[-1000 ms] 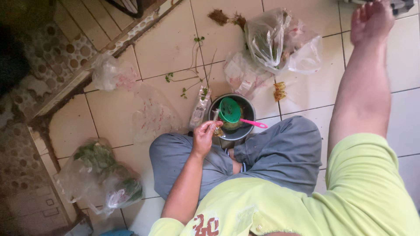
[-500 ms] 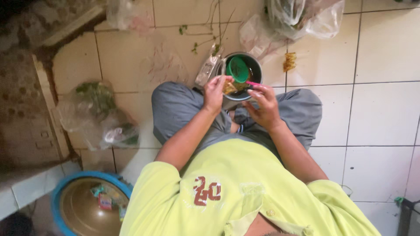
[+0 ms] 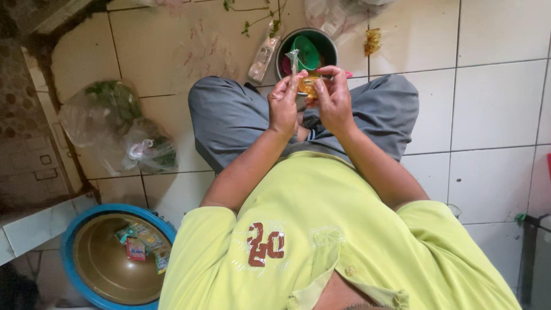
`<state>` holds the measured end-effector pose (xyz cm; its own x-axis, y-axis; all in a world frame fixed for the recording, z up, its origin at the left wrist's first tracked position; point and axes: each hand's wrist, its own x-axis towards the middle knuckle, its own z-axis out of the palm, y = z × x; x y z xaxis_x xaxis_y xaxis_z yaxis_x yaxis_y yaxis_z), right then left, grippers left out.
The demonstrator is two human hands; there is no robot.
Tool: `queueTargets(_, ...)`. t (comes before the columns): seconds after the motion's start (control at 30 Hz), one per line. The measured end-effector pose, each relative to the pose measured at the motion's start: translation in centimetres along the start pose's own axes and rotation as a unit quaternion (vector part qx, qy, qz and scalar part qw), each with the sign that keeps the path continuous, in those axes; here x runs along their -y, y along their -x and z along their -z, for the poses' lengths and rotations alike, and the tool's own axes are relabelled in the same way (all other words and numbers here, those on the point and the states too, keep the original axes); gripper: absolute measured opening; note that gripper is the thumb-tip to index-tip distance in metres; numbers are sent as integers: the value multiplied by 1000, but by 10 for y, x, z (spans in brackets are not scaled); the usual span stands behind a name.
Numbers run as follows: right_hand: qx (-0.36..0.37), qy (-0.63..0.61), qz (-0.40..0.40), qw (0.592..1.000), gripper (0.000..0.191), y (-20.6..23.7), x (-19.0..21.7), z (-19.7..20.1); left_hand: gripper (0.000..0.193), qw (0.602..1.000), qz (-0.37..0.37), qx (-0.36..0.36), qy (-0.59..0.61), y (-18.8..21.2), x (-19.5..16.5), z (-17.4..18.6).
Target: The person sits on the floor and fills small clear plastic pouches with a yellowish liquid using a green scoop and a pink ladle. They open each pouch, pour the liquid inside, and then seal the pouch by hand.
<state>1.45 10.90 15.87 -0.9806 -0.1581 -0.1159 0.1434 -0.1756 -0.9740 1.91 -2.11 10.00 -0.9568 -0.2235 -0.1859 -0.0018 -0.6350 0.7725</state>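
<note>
Left hand (image 3: 283, 102): upper centre of the frame, fingers pinched on the twisted neck of a small clear packet (image 3: 305, 80) with yellowish contents. Right hand (image 3: 334, 97): just beside it, fingers closed on the same packet from the other side; the packet sits between both hands, above the lap.

Metal pot (image 3: 328, 41): on the tiled floor directly beyond the hands, partly hidden by them, holding a green lid (image 3: 306, 53) and something pink at its rim.

Long narrow clear sachet (image 3: 263, 56): on the floor, left of the pot.

Leafy green stems (image 3: 259, 17): top centre, beyond the pot.

Small yellow packet (image 3: 372, 41): floor, right of the pot.

Clear plastic bags of greens (image 3: 117, 126): left of the frame, beside the person's grey-clad knee.

Blue-rimmed basin (image 3: 115, 258): lower left, holding several small coloured sachets (image 3: 141, 245).

Dark mesh object, kind unclear (image 3: 534, 258): lower right edge.
</note>
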Motion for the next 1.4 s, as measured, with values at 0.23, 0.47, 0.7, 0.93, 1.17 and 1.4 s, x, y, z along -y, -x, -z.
queueTargets(0.23,28,156,74,985,35,11,22,-5,20,990,75,111,44,10,-49,-15)
queueTargets(0.47,78,578,502,638,45,3,106,0,17,903,-25,299,-309,14,-81,-13)
queueTargets(0.7,209,611,397,652,29,5,99,19,18,889,95,328,-306,18,-89,-9)
queueTargets(0.93,113,545,377,740,10,8,90,21,15,809,-146,265,-504,31,-110,-35)
queueTargets(1.17,52,521,345,779,10,2,90,10,6,784,-287,181,-520,34,-119,-61)
queueTargets(1.4,79,575,300,757,16,-1,79,29,11,730,-348,182,-560,33,-99,-47)
